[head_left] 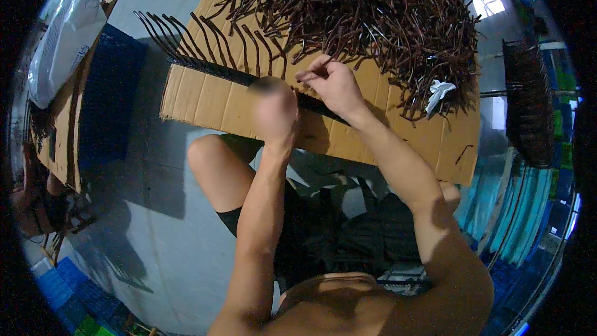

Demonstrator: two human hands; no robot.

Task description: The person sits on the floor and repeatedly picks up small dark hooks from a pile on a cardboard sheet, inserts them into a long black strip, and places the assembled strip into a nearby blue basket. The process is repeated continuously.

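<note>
A long dark strip (217, 72) lies slantwise across the cardboard, with a row of thin, curved dark-brown rods (245, 50) sticking up from its left part. My left hand (277, 112) is over the middle of this strip. It is blurred, so its fingers and anything in them cannot be made out. Just to its right, my right hand (336, 87) is closed, thumb and fingertips pinched together above the strip. Whatever lies between those fingertips is too small to name. Beyond both hands spreads a large heap of similar brown rods (367, 12).
The cardboard sheet (205, 102) carries the strip and the heap. A crumpled white scrap (440, 94) rests at the heap's right edge. At the left stands a dark blue stack (112, 93) beside cardboard and a clear plastic bag (65, 43). A rack of dark rods (528, 102) is at the right.
</note>
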